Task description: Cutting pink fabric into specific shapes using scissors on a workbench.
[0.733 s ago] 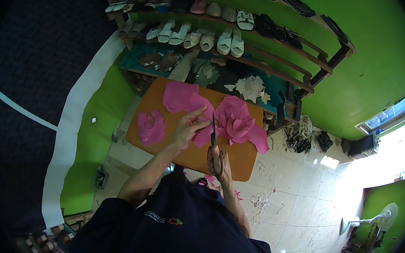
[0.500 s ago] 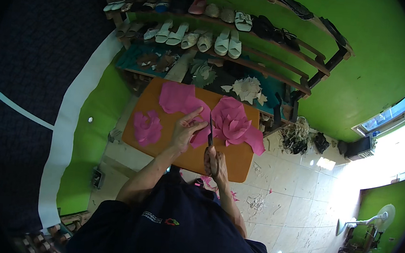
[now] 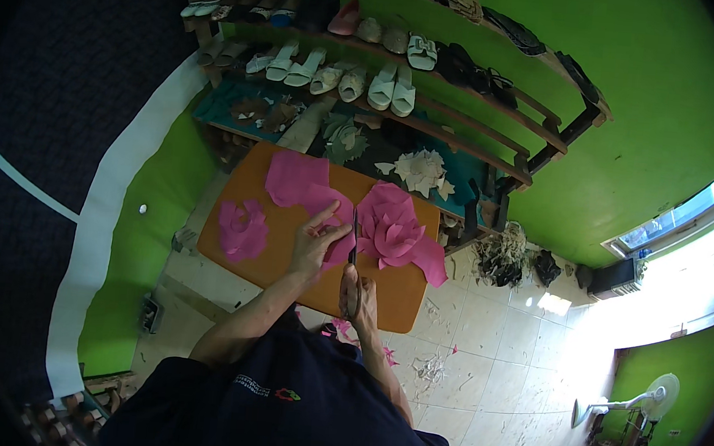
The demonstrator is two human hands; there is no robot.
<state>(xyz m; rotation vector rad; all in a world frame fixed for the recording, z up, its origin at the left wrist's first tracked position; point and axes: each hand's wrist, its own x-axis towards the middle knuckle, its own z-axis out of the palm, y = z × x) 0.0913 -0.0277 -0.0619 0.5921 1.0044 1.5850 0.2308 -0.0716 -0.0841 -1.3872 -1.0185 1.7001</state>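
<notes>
My right hand point(image 3: 360, 300) grips a pair of scissors point(image 3: 355, 244), its dark blades pointing away from me at the edge of a pink sheet point(image 3: 297, 179). The sheet looks like thin leather or fabric. With its thumb and fingers my left hand point(image 3: 314, 243) holds the near part of that sheet, just left of the blades. A pile of pink cut pieces point(image 3: 392, 230) lies right of the scissors, partly overhanging the right edge of the orange-brown table point(image 3: 278, 254). Another curved pink piece point(image 3: 242, 232) rests at the table's left.
Beyond the table stands a wooden rack point(image 3: 461, 105) with several rows of shoes. Cream scraps point(image 3: 421, 172) and green scraps point(image 3: 345, 139) lie on its low shelf. Offcuts point(image 3: 431, 367) litter the tiled floor at right, and a white fan point(image 3: 656, 398) stands farther right.
The whole view has shifted slightly, so the table and rack sit farther left. Both hands keep nearly the same places over the pink sheet, and the scissor blades look closer together.
</notes>
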